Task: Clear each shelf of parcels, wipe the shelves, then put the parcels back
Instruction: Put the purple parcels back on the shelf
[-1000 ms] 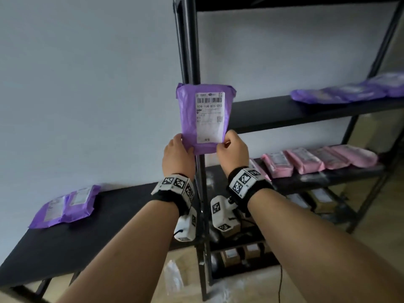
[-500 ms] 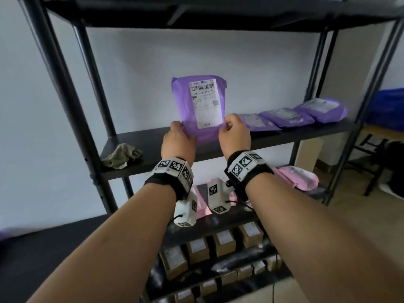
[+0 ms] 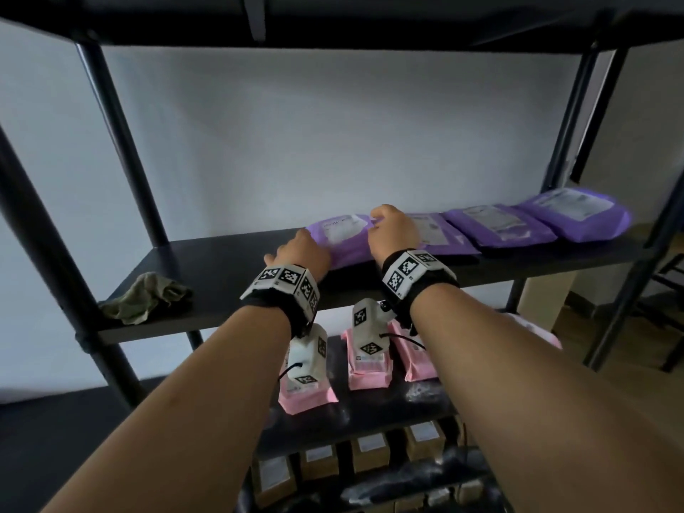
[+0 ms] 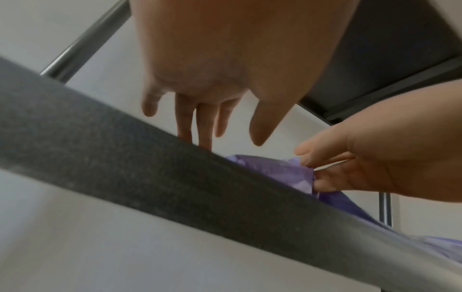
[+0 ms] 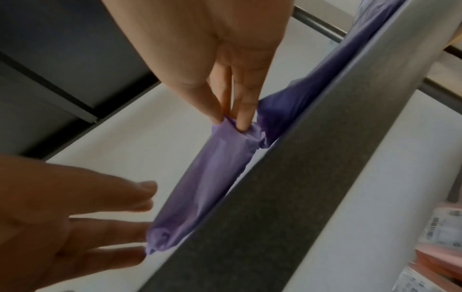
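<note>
A purple parcel [image 3: 342, 235] with a white label lies flat on the black middle shelf [image 3: 222, 261], left of three more purple parcels [image 3: 496, 227]. My right hand [image 3: 392, 227] pinches the parcel's near right edge; the right wrist view shows thumb and fingers [image 5: 232, 120] squeezing the purple film [image 5: 212, 187]. My left hand [image 3: 296, 249] is open, its straight fingers [image 4: 200, 126] over the shelf's front edge [image 4: 175, 177] by the parcel's left corner [image 5: 155, 241], which its fingertips seem to touch.
A crumpled grey-green cloth [image 3: 146, 296] sits at the shelf's left end. Pink parcels [image 3: 370, 364] lie on the shelf below, brown boxes [image 3: 366, 449] on the lower one. Black uprights [image 3: 122, 142] frame the bay, with another shelf [image 3: 333, 16] overhead.
Both hands held the purple parcel upright in front of the shelf; now it lies flat on the shelf. My left hand has let go, and the right keeps its pinch.
</note>
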`<state>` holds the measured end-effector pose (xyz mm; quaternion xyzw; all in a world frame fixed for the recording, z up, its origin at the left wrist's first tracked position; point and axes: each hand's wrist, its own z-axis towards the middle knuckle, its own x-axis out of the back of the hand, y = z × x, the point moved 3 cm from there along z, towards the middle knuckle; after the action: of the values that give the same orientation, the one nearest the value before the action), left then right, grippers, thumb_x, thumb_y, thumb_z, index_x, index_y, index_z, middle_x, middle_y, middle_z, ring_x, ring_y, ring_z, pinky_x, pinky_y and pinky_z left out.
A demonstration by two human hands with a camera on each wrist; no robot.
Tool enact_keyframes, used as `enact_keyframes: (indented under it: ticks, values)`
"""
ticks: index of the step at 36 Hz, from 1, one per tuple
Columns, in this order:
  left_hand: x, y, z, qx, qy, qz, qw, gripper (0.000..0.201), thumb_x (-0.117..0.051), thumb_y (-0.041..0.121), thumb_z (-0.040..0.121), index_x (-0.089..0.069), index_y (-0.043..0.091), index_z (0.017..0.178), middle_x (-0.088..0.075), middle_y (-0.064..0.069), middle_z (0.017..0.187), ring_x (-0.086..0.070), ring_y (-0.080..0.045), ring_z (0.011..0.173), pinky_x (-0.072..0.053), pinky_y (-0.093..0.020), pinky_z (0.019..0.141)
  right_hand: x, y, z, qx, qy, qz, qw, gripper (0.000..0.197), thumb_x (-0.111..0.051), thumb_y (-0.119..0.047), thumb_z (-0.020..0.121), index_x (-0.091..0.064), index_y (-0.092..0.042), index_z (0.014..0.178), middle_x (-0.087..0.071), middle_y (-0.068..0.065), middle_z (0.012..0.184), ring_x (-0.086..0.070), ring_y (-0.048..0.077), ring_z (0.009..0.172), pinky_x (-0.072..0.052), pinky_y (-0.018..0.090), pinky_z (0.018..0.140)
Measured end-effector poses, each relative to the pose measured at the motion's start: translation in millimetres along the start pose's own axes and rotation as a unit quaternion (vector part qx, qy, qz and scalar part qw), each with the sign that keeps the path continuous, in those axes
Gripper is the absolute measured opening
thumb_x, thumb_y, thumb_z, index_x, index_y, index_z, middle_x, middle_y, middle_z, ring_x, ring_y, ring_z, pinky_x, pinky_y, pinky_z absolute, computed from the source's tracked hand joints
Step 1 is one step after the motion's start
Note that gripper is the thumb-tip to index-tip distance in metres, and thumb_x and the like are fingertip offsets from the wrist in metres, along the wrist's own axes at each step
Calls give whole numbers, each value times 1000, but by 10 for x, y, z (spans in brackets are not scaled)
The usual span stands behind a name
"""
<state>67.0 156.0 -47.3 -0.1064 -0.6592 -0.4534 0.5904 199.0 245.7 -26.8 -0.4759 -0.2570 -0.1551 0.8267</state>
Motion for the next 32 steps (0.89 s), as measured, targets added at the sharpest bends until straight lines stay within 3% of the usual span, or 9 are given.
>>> enact_keyframes:
  ticks: [4, 10, 13, 17, 21, 24, 29, 32]
  values:
    - [-116, 7, 82, -21, -17, 54, 998, 43, -45, 37, 92, -48, 15, 129, -57, -7, 128, -47, -29, 124, -11, -50, 113, -63, 87, 66, 6, -28, -15, 999, 45, -42, 2, 86, -65, -16, 119, -64, 6, 122, -58, 24, 112, -43, 25, 90]
    - [-214, 118, 135, -49, -43, 149, 987, 30, -42, 19, 88, -58, 14, 113, -61, -8, 117, -54, -31, 115, -3, -53, 114, -57, 144, 95, 14, -37, -74, 996, 39, -46, -3, 90, -67, -16, 120, -60, 9, 127, -57, 27, 115, -41, 28, 96]
    - [-257, 194, 125, -61, -83, 185, 977, 33, -38, 16, 91, -55, 14, 120, -58, -7, 125, -50, -29, 122, -1, -59, 112, -5, 155, 81, 23, -31, -103, 994, 41, -44, -2, 90, -65, -14, 123, -60, 12, 126, -53, 28, 119, -40, 30, 98]
    - [-222, 228, 58, -65, -98, 173, 978, 35, -36, 18, 94, -50, 16, 126, -53, -6, 133, -45, -29, 127, -1, -57, 113, 74, 148, 22, 22, -32, -113, 993, 38, -44, 0, 89, -65, -6, 119, -61, 15, 123, -51, 29, 119, -40, 31, 99]
    - [-91, 165, -84, -66, -60, 136, 987, 42, -38, 15, 91, -46, 18, 131, -51, -8, 135, -45, -30, 126, -8, -54, 113, 73, 71, -101, -3, -1, -106, 994, 37, -46, -3, 87, -64, -9, 119, -47, 15, 125, -52, 32, 113, -46, 35, 92]
    - [49, 67, -224, -62, -13, 101, 993, 39, -40, 17, 91, -49, 21, 129, -54, -8, 131, -48, -29, 122, -19, -50, 111, 29, -65, -216, -5, 15, -122, 992, 33, -49, -8, 90, -61, -13, 120, -45, 13, 125, -45, 30, 119, -42, 33, 80]
    - [340, -257, -468, -68, 62, 53, 994, 43, -44, 21, 93, -46, 21, 136, -50, -9, 136, -45, -29, 126, -29, -41, 106, -98, -390, -496, 16, 8, -101, 995, 34, -47, -8, 89, -59, -10, 121, -46, 16, 127, -42, 31, 122, -41, 37, 96]
    - [509, -529, -617, -94, 65, 3, 993, 48, -45, 17, 92, -43, 19, 140, -43, -10, 142, -40, -28, 129, -36, -41, 106, -205, -617, -717, 32, 3, -83, 996, 34, -46, -7, 88, -60, -10, 120, -48, 14, 126, -45, 31, 120, -40, 36, 93]
